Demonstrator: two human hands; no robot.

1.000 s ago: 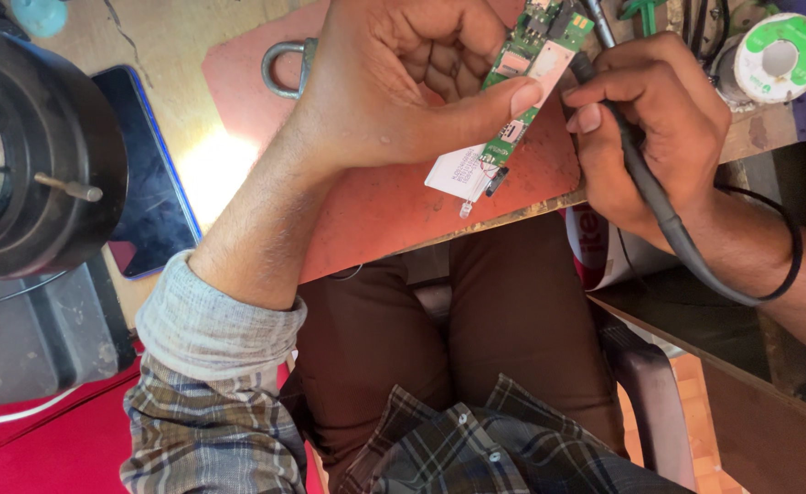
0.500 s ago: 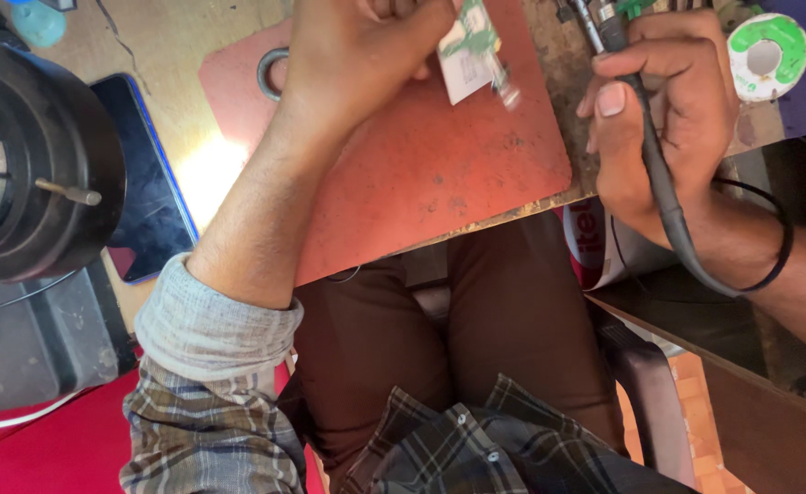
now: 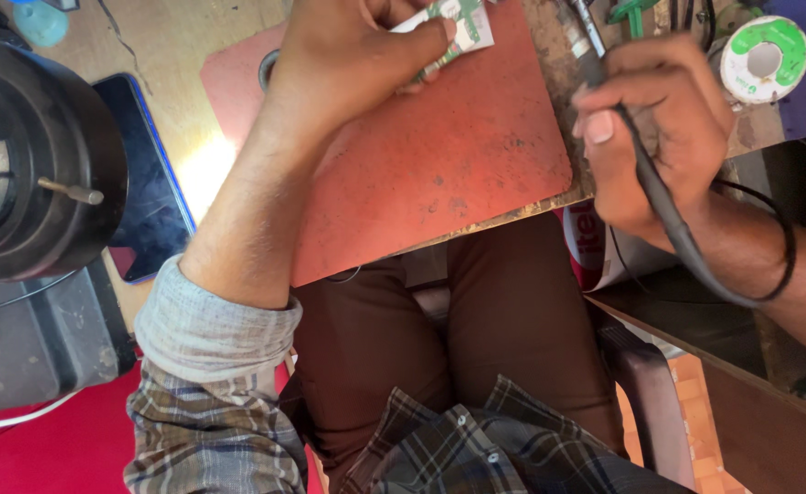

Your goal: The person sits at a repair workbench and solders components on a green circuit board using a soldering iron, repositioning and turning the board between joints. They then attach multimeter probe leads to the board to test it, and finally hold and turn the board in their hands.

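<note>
At the far left stands a large round black lamp head (image 3: 42, 155) with a blue body, and just beside it a dark phone (image 3: 147, 183) lies flat on the wooden surface (image 3: 192, 55). A small pale blue bottle (image 3: 39, 20) sits at the top left corner. Below the phone, a grey box (image 3: 46, 338) rests against a red cloth (image 3: 46, 448).

Next comes a red mat (image 3: 439, 165) spread over the surface, reaching its near edge. A metal ring (image 3: 267, 66) peeks out at the mat's upper left corner, partly hidden by the wrist.

The left hand (image 3: 348, 64) is over the top of the mat, its grip clenched around a small green circuit board (image 3: 458, 23) with a white paper backing. The board is pinched between thumb and fingers and pokes out to the right of the thumb, held above the mat's upper edge.

To the right, the right hand (image 3: 659, 137) has its grip closed around a black soldering iron (image 3: 595, 55), whose thick black cable (image 3: 686, 238) loops past the wrist. The iron's tip points up and away, near the board but apart from it.

Just beside this hand, at the top right, a spool of solder wire (image 3: 764, 59) with a green label sits on the surface; the wire is wound inside its white rim.
</note>
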